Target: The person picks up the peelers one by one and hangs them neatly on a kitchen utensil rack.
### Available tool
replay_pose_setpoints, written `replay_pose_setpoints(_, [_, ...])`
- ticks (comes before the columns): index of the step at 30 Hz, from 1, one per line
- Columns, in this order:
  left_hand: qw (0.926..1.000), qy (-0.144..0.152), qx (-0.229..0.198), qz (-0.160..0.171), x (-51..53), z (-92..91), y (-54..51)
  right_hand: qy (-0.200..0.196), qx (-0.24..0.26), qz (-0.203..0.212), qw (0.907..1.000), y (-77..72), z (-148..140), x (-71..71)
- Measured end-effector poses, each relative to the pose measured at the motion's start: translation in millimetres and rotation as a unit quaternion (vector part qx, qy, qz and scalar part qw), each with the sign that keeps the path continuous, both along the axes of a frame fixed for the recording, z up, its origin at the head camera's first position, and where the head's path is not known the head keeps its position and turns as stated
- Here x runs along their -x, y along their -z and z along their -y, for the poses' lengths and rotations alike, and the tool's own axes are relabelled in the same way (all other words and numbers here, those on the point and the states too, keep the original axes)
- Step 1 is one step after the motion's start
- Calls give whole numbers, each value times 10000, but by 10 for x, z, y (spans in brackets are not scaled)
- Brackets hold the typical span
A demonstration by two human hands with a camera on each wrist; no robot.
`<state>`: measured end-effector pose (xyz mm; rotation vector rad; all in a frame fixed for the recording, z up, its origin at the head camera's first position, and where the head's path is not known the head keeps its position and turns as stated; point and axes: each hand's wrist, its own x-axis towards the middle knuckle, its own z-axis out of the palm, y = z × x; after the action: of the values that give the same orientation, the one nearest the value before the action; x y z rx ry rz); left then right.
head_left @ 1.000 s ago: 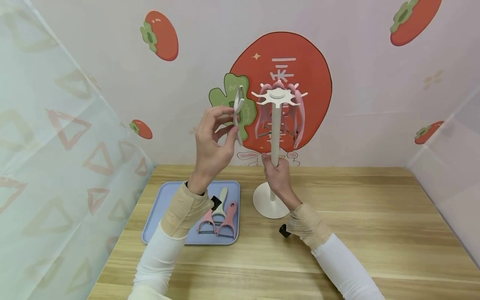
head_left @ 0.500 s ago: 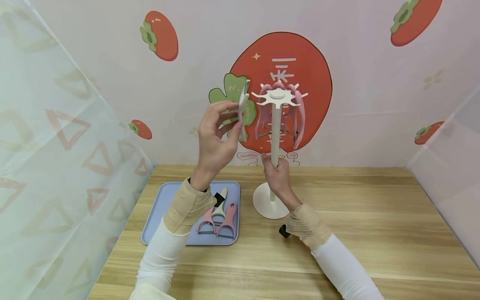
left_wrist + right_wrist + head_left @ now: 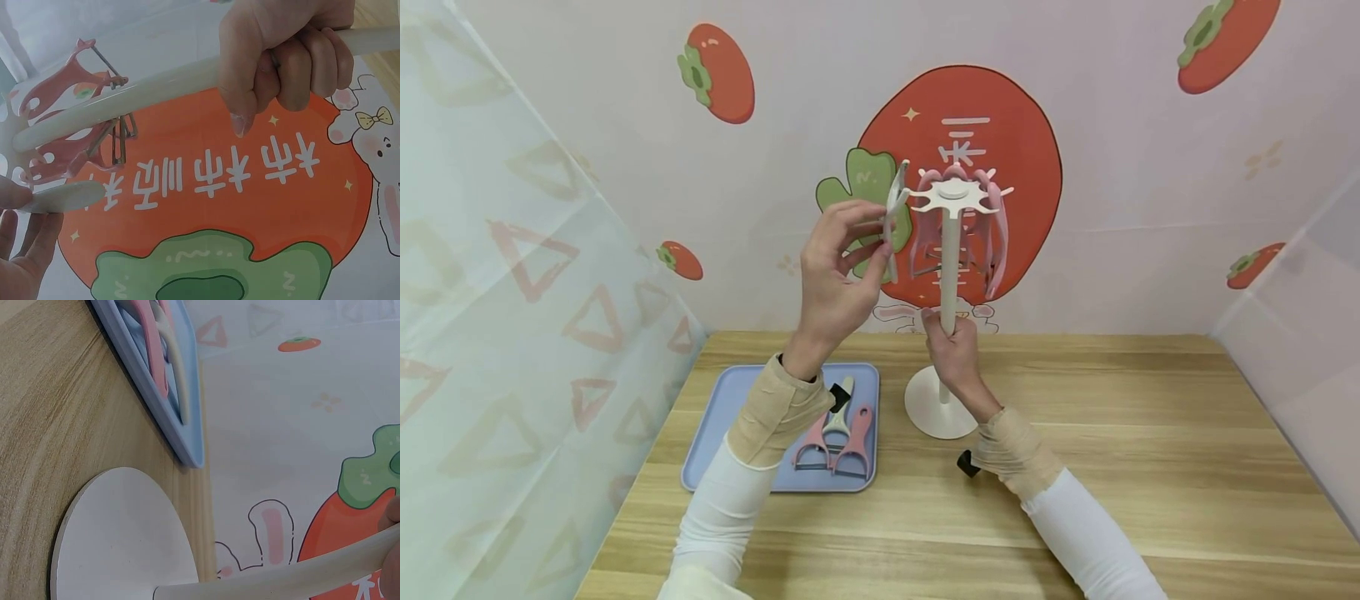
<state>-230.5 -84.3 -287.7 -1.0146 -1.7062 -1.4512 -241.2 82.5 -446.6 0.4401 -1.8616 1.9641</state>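
Observation:
Between thumb and fingers my left hand (image 3: 838, 275) pinches a white peeler (image 3: 892, 242), held upright at the left side of the rack's top. The white rack (image 3: 950, 267) has a round hooked top, a pole and a disc base (image 3: 934, 404). Around the pole's lower half curls my right hand (image 3: 953, 354). Several pink peelers (image 3: 997, 242) hang from hooks on the far and right sides. In the left wrist view the white peeler (image 3: 69, 196) lies close to the hook ends; whether it touches one I cannot tell.
On the table's left stands a blue tray (image 3: 707, 450). It holds two pink peelers (image 3: 855, 442) and a white peeler (image 3: 838, 422), partly behind the left wrist's black camera mount (image 3: 840, 397). A printed wall (image 3: 1112, 208) rises behind the table.
My left hand has moved right and slightly up, bringing the white peeler to the rack's left hooks. The right hand keeps its grip on the pole, and the rack stays in place.

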Motion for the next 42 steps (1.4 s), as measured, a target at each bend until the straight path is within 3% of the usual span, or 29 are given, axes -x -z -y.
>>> replay_pose_setpoints(27, [9997, -34, 240, 13, 143, -68, 74, -38, -143, -137, 9998, 20, -5, 2])
replay_pose_setpoints(42, [9996, -85, 238, 86, 129, -48, 100, -69, -28, -213, 9997, 24, -10, 13])
